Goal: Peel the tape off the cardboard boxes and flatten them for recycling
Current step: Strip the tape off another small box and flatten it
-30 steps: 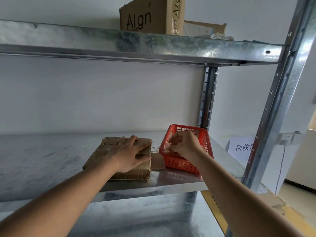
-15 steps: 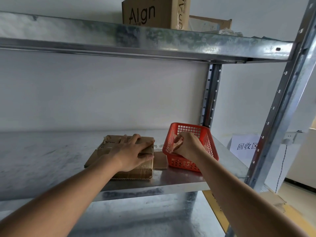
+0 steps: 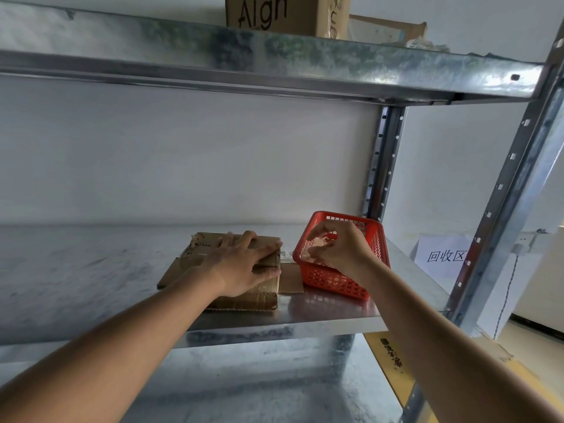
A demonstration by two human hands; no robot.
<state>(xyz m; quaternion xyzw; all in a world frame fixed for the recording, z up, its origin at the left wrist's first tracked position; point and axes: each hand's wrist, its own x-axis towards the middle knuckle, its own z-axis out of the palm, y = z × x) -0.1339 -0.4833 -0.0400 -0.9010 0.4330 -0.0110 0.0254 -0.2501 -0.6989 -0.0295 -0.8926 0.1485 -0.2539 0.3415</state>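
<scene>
A low brown cardboard box (image 3: 195,248) lies on the metal shelf (image 3: 91,270), one flap (image 3: 290,279) lying flat on the shelf to its right. My left hand (image 3: 241,264) presses down on the box's right end, fingers straight across the top and thumb along the near edge. My right hand (image 3: 338,251) hovers over the red plastic basket (image 3: 375,239), fingers spread and loosely bent. Crumpled clear tape (image 3: 314,244) shows just under the fingertips inside the basket; I cannot tell whether it touches them.
An upper metal shelf (image 3: 274,56) runs overhead and carries a printed cardboard box (image 3: 274,13) and another carton (image 3: 387,29). Steel uprights (image 3: 506,193) stand at the right. A white paper sign (image 3: 442,254) hangs behind them. Bare shelf surface stretches to the left.
My right hand moved from the basket's near-left rim to over its inside, and its pinched fingers spread apart. My left hand stayed on the box.
</scene>
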